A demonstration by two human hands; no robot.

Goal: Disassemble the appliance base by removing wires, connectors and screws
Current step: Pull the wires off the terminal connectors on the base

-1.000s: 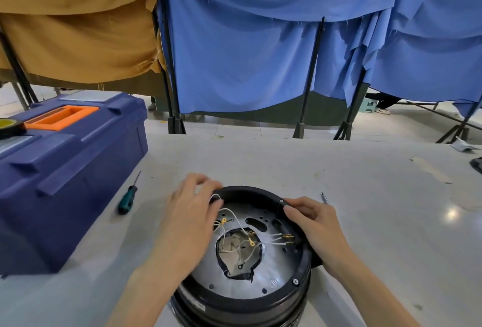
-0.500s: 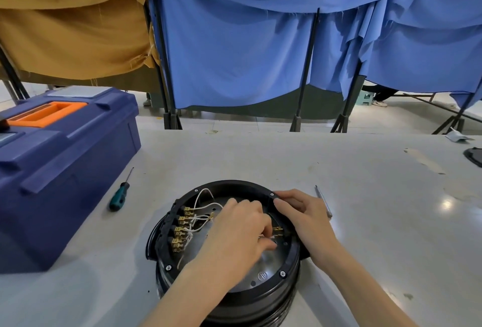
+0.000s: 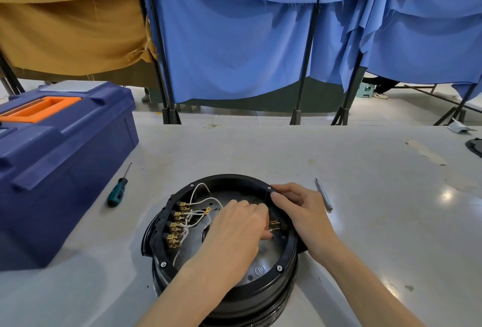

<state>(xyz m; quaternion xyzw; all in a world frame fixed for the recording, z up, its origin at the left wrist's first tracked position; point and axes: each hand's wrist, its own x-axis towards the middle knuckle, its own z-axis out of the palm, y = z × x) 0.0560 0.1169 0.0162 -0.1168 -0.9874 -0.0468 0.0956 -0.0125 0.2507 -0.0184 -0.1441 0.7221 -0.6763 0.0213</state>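
Grey table (image 3: pixel 260 149), blue curtains (image 3: pixel 234 53) behind. Left: blue toolbox (image 3: pixel 65 149), green-handled screwdriver (image 3: pixel 117 192) beside it. Near centre: appliance base (image 3: pixel 260 300), open side up; white wires (image 3: pixel 198 196) run to brass connectors (image 3: pixel 176 225) on left wall. Left hand (image 3: pixel 234 232) reaches inside toward right-wall terminals (image 3: pixel 275 225), fingers curled; whether it holds one, cannot tell. Right hand (image 3: pixel 302 212) curls over right rim, steadying base. Step, likely: unplugging connectors. Next: firm pinch, straight pull.

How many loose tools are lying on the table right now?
2: a green-handled screwdriver left of the appliance base, beside the blue toolbox, and a slim silver tool right of it, by the right hand. Others may be hidden in the toolbox.
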